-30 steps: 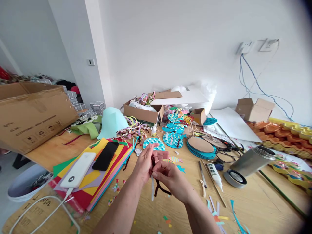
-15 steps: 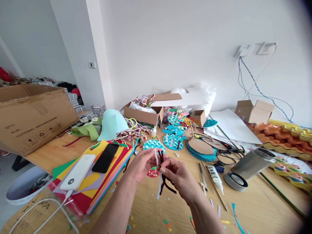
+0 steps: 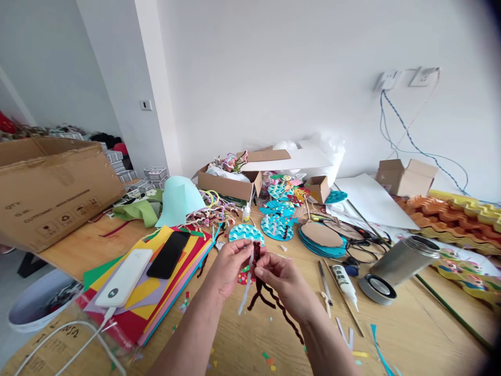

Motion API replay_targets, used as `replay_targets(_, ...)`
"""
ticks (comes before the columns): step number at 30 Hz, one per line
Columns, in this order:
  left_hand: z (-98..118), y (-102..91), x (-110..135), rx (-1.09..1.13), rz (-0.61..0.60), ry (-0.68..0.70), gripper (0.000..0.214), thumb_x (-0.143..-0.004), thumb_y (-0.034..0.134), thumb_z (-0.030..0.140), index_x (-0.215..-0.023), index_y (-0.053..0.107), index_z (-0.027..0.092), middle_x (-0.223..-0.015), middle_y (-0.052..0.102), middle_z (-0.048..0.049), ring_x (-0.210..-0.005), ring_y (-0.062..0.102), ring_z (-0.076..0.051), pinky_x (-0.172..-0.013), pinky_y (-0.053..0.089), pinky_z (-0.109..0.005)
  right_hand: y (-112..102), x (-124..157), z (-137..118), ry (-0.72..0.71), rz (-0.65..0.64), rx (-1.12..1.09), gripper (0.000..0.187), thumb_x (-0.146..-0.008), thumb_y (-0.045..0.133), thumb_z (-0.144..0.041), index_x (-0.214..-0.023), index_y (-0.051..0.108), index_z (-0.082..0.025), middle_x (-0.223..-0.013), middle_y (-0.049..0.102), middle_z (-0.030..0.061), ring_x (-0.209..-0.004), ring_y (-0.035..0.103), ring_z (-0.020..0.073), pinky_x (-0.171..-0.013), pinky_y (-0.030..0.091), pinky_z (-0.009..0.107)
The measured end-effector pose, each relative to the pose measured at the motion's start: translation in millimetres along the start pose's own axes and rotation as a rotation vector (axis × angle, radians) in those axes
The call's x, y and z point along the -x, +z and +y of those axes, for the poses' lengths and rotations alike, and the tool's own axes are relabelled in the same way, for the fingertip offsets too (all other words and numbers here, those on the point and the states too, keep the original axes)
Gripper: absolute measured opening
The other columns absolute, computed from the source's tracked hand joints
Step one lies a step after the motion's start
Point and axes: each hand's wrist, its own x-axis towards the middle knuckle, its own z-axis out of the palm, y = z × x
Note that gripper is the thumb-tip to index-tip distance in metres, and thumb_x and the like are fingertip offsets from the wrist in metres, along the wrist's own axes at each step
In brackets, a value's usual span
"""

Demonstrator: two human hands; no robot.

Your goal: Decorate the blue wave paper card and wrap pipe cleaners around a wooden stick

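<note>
Dark brown pipe cleaners (image 3: 258, 293) are bunched between my two hands, with a twisted top and loose ends hanging down. Beside them a white pipe cleaner (image 3: 245, 296) hangs at a slant. My left hand (image 3: 227, 269) is closed, thumb and fingertips pinching the white strand next to the brown bunch. My right hand (image 3: 281, 279) pinches the brown bunch from the right side. One long brown end reaches down below my right hand. Behind the hands lies a blue wavy disc (image 3: 245, 235), and a red dotted piece (image 3: 245, 277) shows partly beneath them.
Coloured sheets (image 3: 156, 292) at left carry a phone (image 3: 169, 255) and a white power bank (image 3: 124, 277). On the right lie a glue bottle (image 3: 344, 284), a steel flask (image 3: 409, 263) and stacked cardboard discs (image 3: 323, 237). Paper scraps dot the tabletop (image 3: 238, 350).
The brown strands are closer together at the top, and a long brown end now hangs out to the lower right. The white strand's lower end has swung left.
</note>
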Motion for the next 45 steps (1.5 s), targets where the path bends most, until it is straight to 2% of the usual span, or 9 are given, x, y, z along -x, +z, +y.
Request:
replay_targets(9,-5.9,-4.0,-0.2,-0.076,-0.012,-0.013,0.031,-0.071,0.071,0.033,-0.095,0.072,0.013,-0.090,0.071,-0.0119,-0.078,0.065,-0.020,-0.060,0.047,-0.022,0.2,0.4,1.8,-0.037,-0.040,0.038,0.031,-0.071,0.071,-0.044,-0.069,0.056,-0.017,-0.068,0.060,0.0000,-0.064,0.053,0.0132,-0.062,0.040,0.026)
replay_targets(14,-5.7,-2.9,-0.7,-0.098,0.019,-0.022,0.024,-0.069,0.073,0.030,-0.085,0.072,0.011,-0.083,0.071,-0.0110,-0.072,0.064,-0.018,-0.058,0.046,-0.022,1.8,0.9,1.8,-0.028,-0.040,0.069,0.032,-0.072,0.071,-0.044,-0.069,0.056,-0.016,-0.066,0.057,-0.0014,-0.061,0.049,0.0111,-0.059,0.036,0.024)
replay_targets(17,-5.9,-2.0,-2.5,-0.062,0.077,0.002,0.020,-0.069,0.073,0.028,-0.079,0.069,0.011,-0.079,0.072,-0.0101,-0.070,0.065,-0.017,-0.061,0.048,-0.023,3.2,1.0,3.2,-0.033,-0.035,0.058,0.032,-0.073,0.070,-0.044,-0.070,0.055,-0.016,-0.067,0.057,-0.0013,-0.061,0.049,0.0105,-0.057,0.035,0.023)
replay_targets(20,-4.6,-1.4,-3.8,0.014,0.159,0.017,0.020,-0.067,0.073,0.029,-0.077,0.065,0.013,-0.077,0.072,-0.0091,-0.076,0.067,-0.020,-0.063,0.050,-0.025,5.4,2.0,4.8,0.051,-0.046,-0.011,0.033,-0.072,0.070,-0.047,-0.074,0.052,-0.018,-0.065,0.057,-0.0026,-0.058,0.052,0.0107,-0.052,0.034,0.022)
replay_targets(25,-1.1,-4.0,-4.5,0.050,0.292,0.000,0.027,-0.067,0.073,0.033,-0.084,0.060,0.018,-0.087,0.072,-0.0089,-0.087,0.068,-0.026,-0.047,0.046,-0.022,7.4,2.0,10.2,0.142,-0.144,-0.123,0.034,-0.067,0.075,-0.043,-0.076,0.055,-0.018,-0.075,0.064,0.0002,-0.073,0.066,0.0174,-0.063,0.043,0.025)
replay_targets(29,-1.9,-10.5,-8.3,0.118,0.313,0.102,0.024,-0.067,0.074,0.026,-0.081,0.058,0.016,-0.084,0.073,-0.0096,-0.086,0.069,-0.024,-0.068,0.053,-0.029,6.2,0.5,15.1,0.154,-0.224,-0.191,0.030,-0.071,0.074,-0.040,-0.078,0.056,-0.017,-0.091,0.068,0.0049,-0.078,0.068,0.0185,-0.074,0.045,0.031)
replay_targets(32,-1.6,-15.1,-11.3,0.162,0.321,0.155,0.024,-0.066,0.076,0.024,-0.079,0.058,0.014,-0.080,0.073,-0.0086,-0.083,0.070,-0.023,-0.082,0.051,-0.034,5.7,0.3,16.8,0.175,-0.291,-0.234,0.027,-0.072,0.074,-0.036,-0.079,0.056,-0.016,-0.092,0.070,0.0081,-0.079,0.068,0.0190,-0.077,0.045,0.033)
replay_targets(41,4.7,-22.5,-10.7,0.220,0.340,0.160,0.023,-0.068,0.074,0.021,-0.081,0.056,0.016,-0.083,0.073,-0.0069,-0.080,0.070,-0.023,-0.083,0.052,-0.037,5.4,-0.1,18.8,0.253,-0.381,-0.411,0.025,-0.071,0.075,-0.031,-0.077,0.055,-0.017,-0.079,0.072,0.0076,-0.079,0.069,0.0193,-0.074,0.047,0.032)
replay_targets(45,3.9,-25.6,-11.2,0.257,0.321,0.152,0.017,-0.073,0.069,0.018,-0.084,0.057,0.016,-0.079,0.073,-0.0068,-0.075,0.071,-0.022,-0.078,0.054,-0.038,1.7,-3.1,24.1,0.283,-0.376,-0.387,0.030,-0.069,0.076,-0.034,-0.078,0.054,-0.017,-0.075,0.072,0.0062,-0.067,0.068,0.0168,-0.068,0.048,0.030)
